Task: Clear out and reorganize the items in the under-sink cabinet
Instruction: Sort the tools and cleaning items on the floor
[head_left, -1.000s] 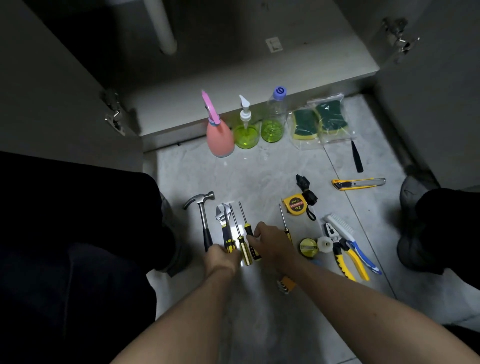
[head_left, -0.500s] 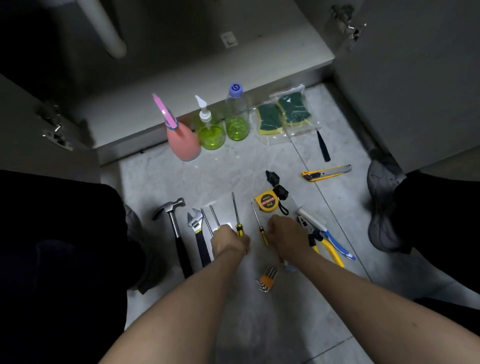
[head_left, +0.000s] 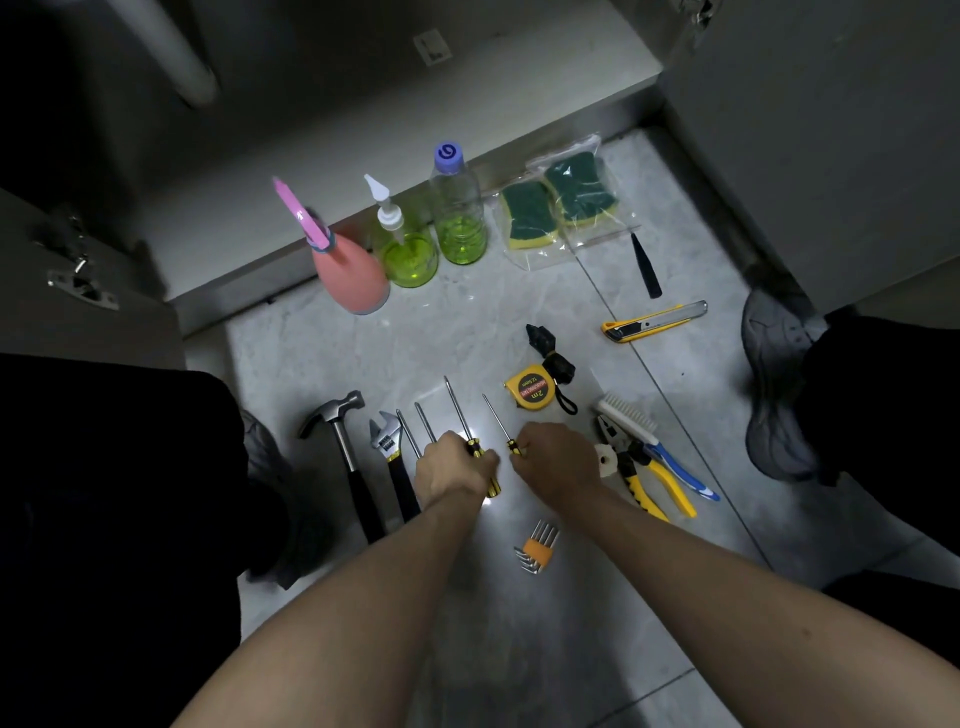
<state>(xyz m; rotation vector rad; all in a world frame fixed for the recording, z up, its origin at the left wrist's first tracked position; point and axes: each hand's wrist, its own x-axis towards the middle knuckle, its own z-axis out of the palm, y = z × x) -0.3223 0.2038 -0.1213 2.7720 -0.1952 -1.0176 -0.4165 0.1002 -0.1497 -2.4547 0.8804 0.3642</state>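
Four screwdrivers (head_left: 460, 410) lie right of the hammer (head_left: 340, 431); left hand (head_left: 452, 470) grips one handle; right hand (head_left: 558, 462) pinches the rightmost screwdriver (head_left: 498, 423).

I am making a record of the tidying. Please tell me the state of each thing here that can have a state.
Cabinet door: open.
Clear bottle: upright, capped, part full of green liquid.
Pump bottle: upright.
Pink spray bottle: upright.
Sponges: sealed in bags.
Utility knife: blade retracted.
Left hand: grips screwdriver handles.
Right hand: pinches small screwdriver.
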